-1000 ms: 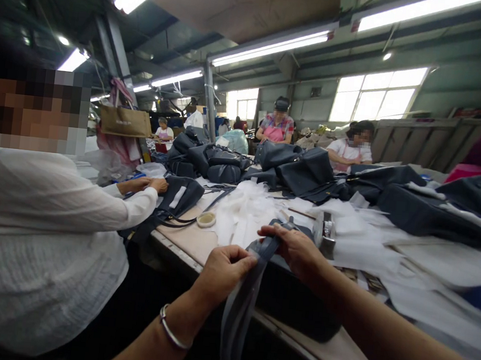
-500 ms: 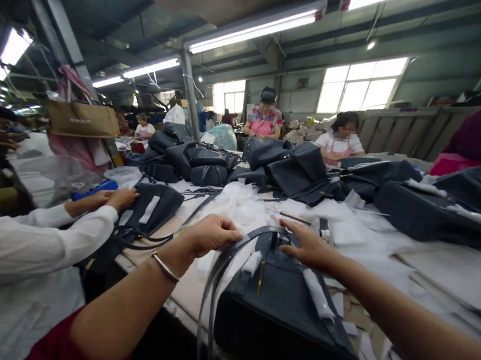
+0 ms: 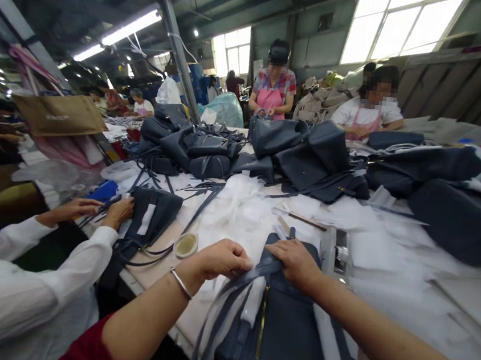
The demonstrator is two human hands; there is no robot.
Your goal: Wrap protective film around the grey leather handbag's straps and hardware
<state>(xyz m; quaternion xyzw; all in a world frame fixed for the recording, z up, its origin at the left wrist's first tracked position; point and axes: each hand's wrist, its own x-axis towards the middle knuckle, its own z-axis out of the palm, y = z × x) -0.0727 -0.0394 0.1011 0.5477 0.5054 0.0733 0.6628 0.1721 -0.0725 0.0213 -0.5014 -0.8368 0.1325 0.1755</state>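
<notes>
A dark navy leather bag [image 3: 289, 328] lies in front of me, with a gold zip [image 3: 262, 322] on its face. White wrapping covers parts of its straps, as on the wrapped piece [image 3: 252, 301] left of the zip. My left hand [image 3: 221, 260] pinches a long dark strap [image 3: 266, 268] between thumb and fingers at the bag's upper left. Over the top of the bag, my right hand [image 3: 298, 264] has its fingers closed down on the same strap. Its thumb is mostly hidden. Loose lengths of strap hang down at the bag's left side.
To my left, a co-worker's hands [image 3: 119, 211] handle another dark bag [image 3: 154, 217]. A tape roll [image 3: 185, 245] lies beside my left hand. White foam sheets [image 3: 241, 209], a metal tool [image 3: 339, 250] and piled dark bags [image 3: 312, 153] cover the table. People work across from me.
My right hand has come down from open fingers above the bag's top onto the strap. The strap's arch has flattened against the bag. My view has tilted down.
</notes>
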